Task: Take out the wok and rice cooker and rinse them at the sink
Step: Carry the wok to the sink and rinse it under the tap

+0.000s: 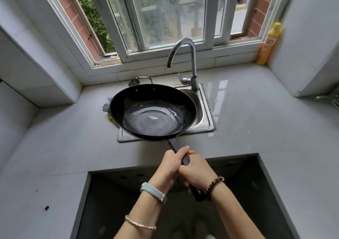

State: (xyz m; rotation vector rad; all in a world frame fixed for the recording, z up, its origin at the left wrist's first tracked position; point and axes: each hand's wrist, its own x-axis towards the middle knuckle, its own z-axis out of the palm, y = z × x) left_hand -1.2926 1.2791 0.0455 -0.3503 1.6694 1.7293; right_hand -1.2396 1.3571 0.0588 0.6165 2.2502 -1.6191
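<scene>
A black wok (152, 112) hangs over the small steel sink (206, 114), covering most of the basin. Water lies in the bottom of the wok. Its long dark handle runs back toward me. My left hand (169, 167) grips the handle nearer the pan. My right hand (197, 171) grips it just behind, and the two hands touch. The chrome faucet (190, 60) stands at the sink's back right, and no water shows at its spout. No rice cooker is in view.
A yellow detergent bottle (268, 44) stands in the back right corner by the window. A crumpled cloth (107, 105) and something yellow lie at the sink's left edge. A round metal piece (140, 81) sits behind the wok. The grey counter (256, 121) wraps around a dark cutout below me.
</scene>
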